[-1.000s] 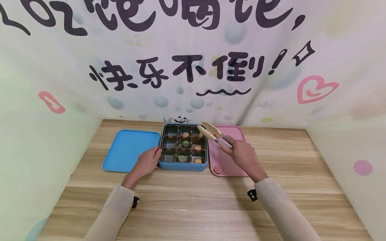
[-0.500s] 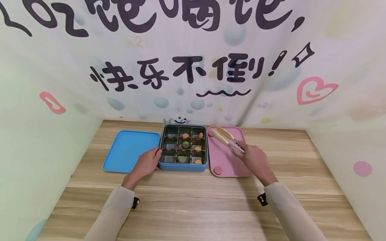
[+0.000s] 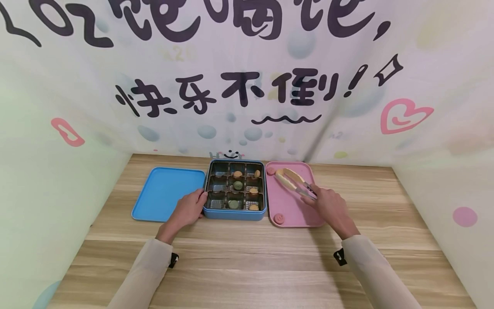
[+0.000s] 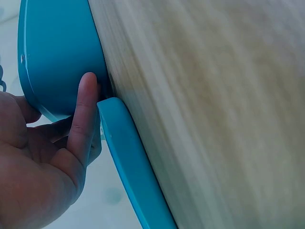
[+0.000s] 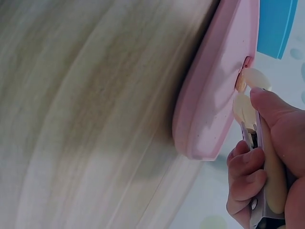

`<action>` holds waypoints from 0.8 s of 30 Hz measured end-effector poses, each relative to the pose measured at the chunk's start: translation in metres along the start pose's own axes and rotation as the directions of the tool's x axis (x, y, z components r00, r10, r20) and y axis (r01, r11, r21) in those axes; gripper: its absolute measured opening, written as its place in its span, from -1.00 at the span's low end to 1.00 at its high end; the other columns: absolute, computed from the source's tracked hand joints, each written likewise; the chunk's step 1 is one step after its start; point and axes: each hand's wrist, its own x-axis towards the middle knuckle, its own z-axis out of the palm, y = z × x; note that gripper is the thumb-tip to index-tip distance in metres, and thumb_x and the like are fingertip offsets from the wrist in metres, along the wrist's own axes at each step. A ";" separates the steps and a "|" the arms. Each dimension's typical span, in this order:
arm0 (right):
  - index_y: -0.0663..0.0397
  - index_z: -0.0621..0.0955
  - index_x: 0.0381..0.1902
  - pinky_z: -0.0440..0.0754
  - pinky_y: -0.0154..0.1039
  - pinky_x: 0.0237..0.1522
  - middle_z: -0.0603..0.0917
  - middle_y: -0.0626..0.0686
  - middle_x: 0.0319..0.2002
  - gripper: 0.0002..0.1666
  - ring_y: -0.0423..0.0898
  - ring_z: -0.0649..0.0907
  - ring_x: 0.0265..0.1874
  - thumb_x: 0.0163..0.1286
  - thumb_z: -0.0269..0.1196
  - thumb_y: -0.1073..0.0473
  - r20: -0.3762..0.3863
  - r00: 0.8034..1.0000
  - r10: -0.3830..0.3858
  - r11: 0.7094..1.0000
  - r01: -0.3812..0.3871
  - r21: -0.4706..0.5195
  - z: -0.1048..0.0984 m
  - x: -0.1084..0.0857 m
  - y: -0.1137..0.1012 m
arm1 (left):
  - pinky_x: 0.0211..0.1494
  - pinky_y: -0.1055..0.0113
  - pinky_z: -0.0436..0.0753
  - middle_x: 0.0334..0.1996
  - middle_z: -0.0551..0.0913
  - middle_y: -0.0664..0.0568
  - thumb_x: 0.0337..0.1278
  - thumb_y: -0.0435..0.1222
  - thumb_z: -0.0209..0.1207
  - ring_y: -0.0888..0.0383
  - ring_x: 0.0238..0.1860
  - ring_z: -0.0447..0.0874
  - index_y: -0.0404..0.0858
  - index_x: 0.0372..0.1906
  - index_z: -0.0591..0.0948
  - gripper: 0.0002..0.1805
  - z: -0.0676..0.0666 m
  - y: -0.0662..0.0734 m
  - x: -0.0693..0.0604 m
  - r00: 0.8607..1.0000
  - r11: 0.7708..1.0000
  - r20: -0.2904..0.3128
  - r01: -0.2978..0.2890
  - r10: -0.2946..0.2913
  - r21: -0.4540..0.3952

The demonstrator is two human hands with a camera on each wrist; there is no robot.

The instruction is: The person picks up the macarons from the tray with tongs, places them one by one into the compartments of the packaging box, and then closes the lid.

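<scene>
My left hand [image 3: 189,209] holds the left side of a blue box [image 3: 234,214], thumb at the rim; in the left wrist view one straight finger [image 4: 83,112] lies along its wall. The dark divided insert holds tan cookies [image 3: 253,191] and green cookies [image 3: 237,185], with the left column bare. Above a pink tray [image 3: 293,210], my right hand [image 3: 329,207] grips tongs [image 3: 295,185], their tips parted. An orange-brown piece [image 5: 240,82] sits by the tips in the right wrist view. Pink cookies [image 3: 279,219] lie at the tray's near-left and far-left corners.
A blue lid [image 3: 168,195] lies flat left of the box, close beside it. The wooden table [image 3: 239,266] ends at a printed backdrop [image 3: 239,128] behind the containers, with pale walls on both sides.
The right hand has moved the tongs from over the box's far-right compartment to the right, down to the far part of the pink tray. The left hand has stayed on the box.
</scene>
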 end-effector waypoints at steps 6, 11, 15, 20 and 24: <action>0.11 0.56 0.21 0.36 -0.20 -0.66 0.50 0.08 -0.56 -0.35 -0.01 0.48 -0.58 0.39 0.24 -0.22 0.034 0.999 0.017 1.000 -0.017 -0.012 0.001 0.001 0.001 | -0.36 0.25 0.61 -0.56 0.49 -0.02 0.61 -0.15 -0.22 0.16 -0.56 0.65 -0.29 0.00 0.54 -0.63 0.000 0.000 0.000 1.000 1.000 -0.001 -0.002 0.002 0.000; 0.07 0.59 0.14 0.35 -0.17 -0.65 0.50 0.09 -0.56 -0.44 0.01 0.47 -0.58 0.39 0.25 -0.20 0.019 1.000 0.014 1.000 -0.014 -0.016 0.001 0.002 0.001 | -0.36 0.25 0.61 -0.56 0.49 -0.03 0.61 -0.15 -0.21 0.15 -0.55 0.66 -0.29 0.00 0.54 -0.63 0.000 0.000 0.000 1.000 1.000 -0.003 0.000 0.000 -0.004; 0.05 0.56 -0.11 0.33 -0.17 -0.65 0.46 0.07 -0.58 -0.58 0.01 0.46 -0.60 0.39 0.27 -0.18 0.000 1.000 -0.004 1.000 0.004 -0.012 0.002 0.001 0.002 | -0.36 0.25 0.61 -0.56 0.49 -0.03 0.61 -0.15 -0.21 0.14 -0.55 0.67 -0.28 -0.02 0.54 -0.63 0.000 0.001 0.000 1.000 1.000 -0.002 0.006 -0.006 -0.006; 0.03 0.55 -0.14 0.32 -0.18 -0.66 0.44 0.06 -0.59 -0.60 0.00 0.46 -0.60 0.39 0.26 -0.17 -0.012 1.000 -0.016 1.000 0.016 -0.003 0.003 0.000 0.003 | -0.35 0.25 0.61 -0.56 0.48 -0.03 0.61 -0.14 -0.22 0.14 -0.54 0.67 -0.29 0.01 0.53 -0.63 0.000 0.002 -0.001 1.000 1.000 0.006 0.011 -0.011 -0.008; 0.05 0.58 -0.06 0.33 -0.17 -0.67 0.46 0.07 -0.60 -0.57 0.01 0.46 -0.61 0.39 0.26 -0.17 -0.025 1.000 -0.012 1.000 0.012 0.010 0.003 0.001 0.001 | -0.35 0.25 0.62 -0.55 0.48 -0.04 0.61 -0.14 -0.22 0.14 -0.53 0.67 -0.30 0.02 0.53 -0.62 -0.001 0.002 -0.001 1.000 1.000 0.008 0.011 -0.010 -0.010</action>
